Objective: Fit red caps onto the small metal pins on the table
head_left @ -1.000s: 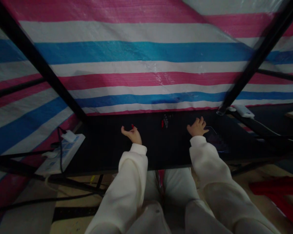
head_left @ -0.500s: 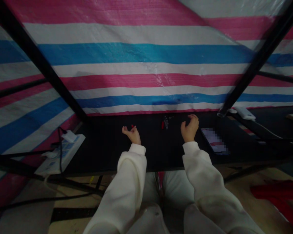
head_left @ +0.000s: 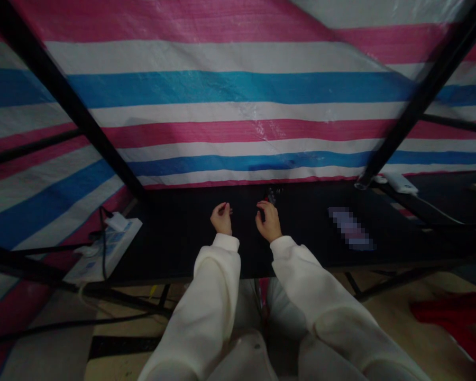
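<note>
My left hand point(head_left: 221, 218) is closed over the black table point(head_left: 174, 233), pinching a small red object point(head_left: 222, 208) with something shiny beside the fingertips. To its right, my right hand point(head_left: 268, 221) has its fingers curled towards the thumb with a gap between them, and nothing shows in that gap. Just behind my right hand lies a small cluster of red and grey metallic parts point(head_left: 271, 196), partly hidden by the fingers. A few tiny bits point(head_left: 279, 190) lie beside the cluster.
A phone point(head_left: 351, 228) lies on the right. On the left is a white power strip point(head_left: 121, 243) with plugs and cables. A white device point(head_left: 400, 183) with a cord sits at the back right. Black frame posts point(head_left: 404, 111) and a striped sheet point(head_left: 230, 90) enclose the table.
My right hand has moved left, from near the phone to in front of the metallic parts. My left hand's fingers have closed around the small red object.
</note>
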### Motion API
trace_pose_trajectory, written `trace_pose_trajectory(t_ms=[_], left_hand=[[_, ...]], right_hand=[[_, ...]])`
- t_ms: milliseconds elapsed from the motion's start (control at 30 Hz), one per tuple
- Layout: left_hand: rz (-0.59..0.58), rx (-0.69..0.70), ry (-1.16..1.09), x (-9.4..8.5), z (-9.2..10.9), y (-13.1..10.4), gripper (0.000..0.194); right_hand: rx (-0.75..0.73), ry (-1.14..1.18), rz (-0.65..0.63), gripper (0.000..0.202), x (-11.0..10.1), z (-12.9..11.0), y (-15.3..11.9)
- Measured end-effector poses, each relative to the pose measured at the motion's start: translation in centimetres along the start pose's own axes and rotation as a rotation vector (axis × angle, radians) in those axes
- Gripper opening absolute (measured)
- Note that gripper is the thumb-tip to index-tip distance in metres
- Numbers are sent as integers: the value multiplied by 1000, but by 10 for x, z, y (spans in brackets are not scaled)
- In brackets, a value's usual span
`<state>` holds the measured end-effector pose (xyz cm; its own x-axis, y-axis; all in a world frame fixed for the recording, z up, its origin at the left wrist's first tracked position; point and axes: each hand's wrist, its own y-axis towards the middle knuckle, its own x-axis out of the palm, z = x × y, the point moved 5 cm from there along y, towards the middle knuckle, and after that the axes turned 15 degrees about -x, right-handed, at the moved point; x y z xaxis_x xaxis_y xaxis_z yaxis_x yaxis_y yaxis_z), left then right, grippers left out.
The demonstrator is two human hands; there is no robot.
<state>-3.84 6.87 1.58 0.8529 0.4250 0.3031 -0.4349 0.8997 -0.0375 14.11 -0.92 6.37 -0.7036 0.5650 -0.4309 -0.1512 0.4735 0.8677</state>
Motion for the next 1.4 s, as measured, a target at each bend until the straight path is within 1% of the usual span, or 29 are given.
trace_pose_trajectory(t_ms=[67,167,233,300,433,633,733,933,1167,1400], left_hand=[[-61,-43,-73,4,0,-5,32],[-223,-213,-134,13,-3,-13,34],[-354,-334,-125,20,-7,-20,35],[-467,-407,-95,25,-9,-26,35],[-605,-456,-22,31,-15,-31,35],[-764,-434,76,38,-18,-38,36],[-794,-418,101,40,-18,-41,38],[-785,-386,118,40,-19,-40,36],[-718,-414,81,38,-20,-36,39],[-663,-409,58,37,-21,-35,36]], right_hand=[[-16,5,-90,24,7,1,-3],[-1,-3,-180,23,14,3,-5],[49,-19,-216,24,16,6,-6],[116,-27,-244,26,17,10,-8],[244,-35,-271,31,14,13,-12],[340,-76,-302,35,10,16,-16],[355,-104,-316,35,11,17,-16],[345,-76,-310,32,14,19,-16],[306,65,-291,26,17,18,-17],[273,130,-264,23,18,18,-17]])
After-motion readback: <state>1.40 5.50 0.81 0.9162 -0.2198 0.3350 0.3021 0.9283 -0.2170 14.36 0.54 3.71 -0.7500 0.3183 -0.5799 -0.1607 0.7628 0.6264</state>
